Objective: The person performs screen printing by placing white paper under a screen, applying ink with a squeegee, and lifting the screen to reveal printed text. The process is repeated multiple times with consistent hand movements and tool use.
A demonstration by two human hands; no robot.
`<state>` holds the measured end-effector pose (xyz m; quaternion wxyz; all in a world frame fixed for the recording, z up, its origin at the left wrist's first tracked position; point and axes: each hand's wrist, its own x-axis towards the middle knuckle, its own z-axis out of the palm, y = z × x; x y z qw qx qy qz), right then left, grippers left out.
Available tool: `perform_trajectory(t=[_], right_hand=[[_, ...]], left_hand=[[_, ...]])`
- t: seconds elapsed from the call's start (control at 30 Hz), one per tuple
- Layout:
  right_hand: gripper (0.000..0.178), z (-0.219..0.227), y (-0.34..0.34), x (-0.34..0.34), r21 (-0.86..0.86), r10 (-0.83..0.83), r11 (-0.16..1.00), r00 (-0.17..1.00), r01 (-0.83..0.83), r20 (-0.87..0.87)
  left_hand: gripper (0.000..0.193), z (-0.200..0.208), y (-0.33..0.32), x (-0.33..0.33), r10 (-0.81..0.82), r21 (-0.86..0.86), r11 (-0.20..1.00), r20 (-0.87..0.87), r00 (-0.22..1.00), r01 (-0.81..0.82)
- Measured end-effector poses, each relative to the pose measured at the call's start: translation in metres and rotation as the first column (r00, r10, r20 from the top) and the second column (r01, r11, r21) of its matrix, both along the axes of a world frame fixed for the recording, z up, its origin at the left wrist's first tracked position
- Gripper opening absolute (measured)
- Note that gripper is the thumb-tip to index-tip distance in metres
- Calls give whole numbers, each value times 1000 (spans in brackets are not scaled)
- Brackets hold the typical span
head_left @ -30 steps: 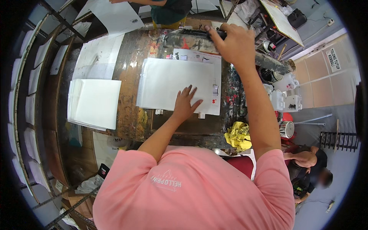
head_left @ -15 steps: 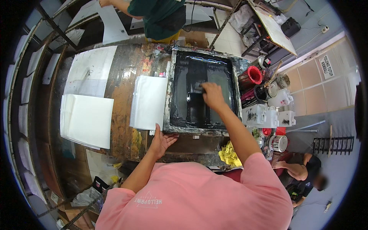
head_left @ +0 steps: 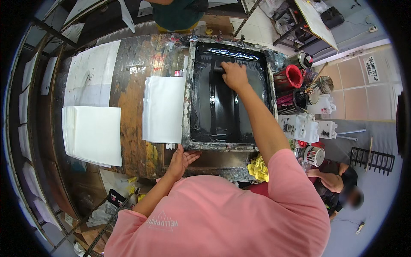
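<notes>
The right hand (head_left: 235, 77) was curled over the far half of a wide frame (head_left: 187, 103), its fingers closed around a black tool (head_left: 218, 69), of which only a short end showed to the left of the knuckles; the rest was hidden by the hand or lost against the dark ink. The frame lay on the right part of a paint-stained wooden table (head_left: 130, 85), its pale rim spattered, and its inside was coated with wet black ink (head_left: 224, 111), with a glossy dark band down the middle and a bright shine along the far end. The left hand (head_left: 181, 163) was spread, palm turned up, with the thumb raised at the frame's near left corner and the fingers stretched along just below the near edge; whether it bore on the frame could not be told. Against the frame's left side lay a pile of white sheets (head_left: 162, 109), and well apart to the left another white stack (head_left: 93, 136) sat near the table's edge, with a smudged sheet (head_left: 90, 77) beyond it. A crumpled yellow cloth (head_left: 258, 168) lay by the frame's near right corner, beside the right forearm. Past the frame's right side stood a red tub (head_left: 294, 75) and white jugs (head_left: 292, 126). Across the table stood a person in a green top (head_left: 177, 15).
</notes>
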<state>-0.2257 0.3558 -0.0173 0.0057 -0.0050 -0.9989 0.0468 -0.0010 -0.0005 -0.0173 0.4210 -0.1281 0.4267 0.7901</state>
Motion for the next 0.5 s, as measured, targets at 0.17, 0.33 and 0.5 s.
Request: perform_trajectory(t=[0.17,0.33,0.5], right_hand=[[44,29,-28,96,-43,60,997,997,-58,53],[41,77,-77,221,-118,78,991,981,-57,177],[41,48,-85,248,-134,37,991,993,-21,112]], left_hand=[[82,10,8,-1,90,12,996,5,996,-90],[90,9,11,-1,97,-35,995,5,995,-96],[112,-3,16,0,162,-63,986,127,979,-155]])
